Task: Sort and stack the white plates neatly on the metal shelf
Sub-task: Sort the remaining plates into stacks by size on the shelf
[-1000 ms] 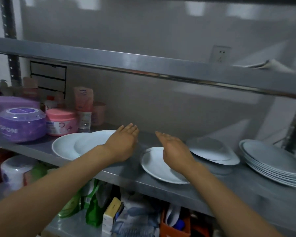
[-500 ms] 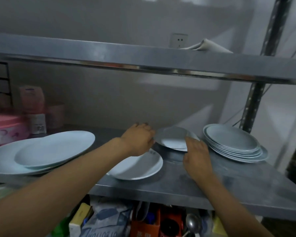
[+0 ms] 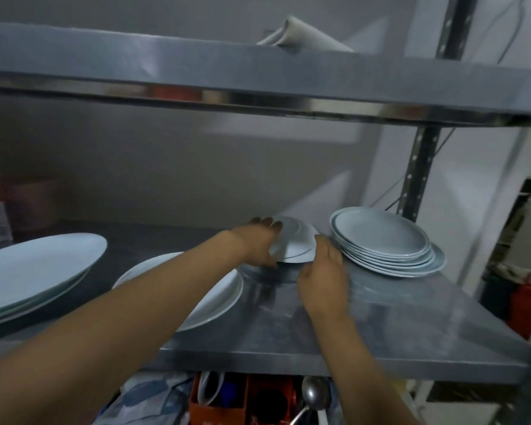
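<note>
Two or three small white plates (image 3: 295,242) are lifted slightly off the metal shelf (image 3: 396,326), tilted, held between both hands. My left hand (image 3: 256,243) grips their left rim, fingers over the back edge and thumb underneath. My right hand (image 3: 324,271) grips their right rim from the front. Just to the right stands a stack of several white plates (image 3: 383,240). A large white plate (image 3: 215,299) lies under my left forearm, and big oval platters (image 3: 34,271) lie at the far left.
An upper shelf (image 3: 258,75) runs overhead with a folded paper (image 3: 298,35) on it. A perforated upright post (image 3: 417,173) stands behind the right stack. Below the shelf are an orange caddy (image 3: 221,403), a ladle (image 3: 311,394) and bags.
The view has swung right. Both hands moved from hovering over the middle plates to the small plates, took hold of them and raised them off the shelf beside the right stack.
</note>
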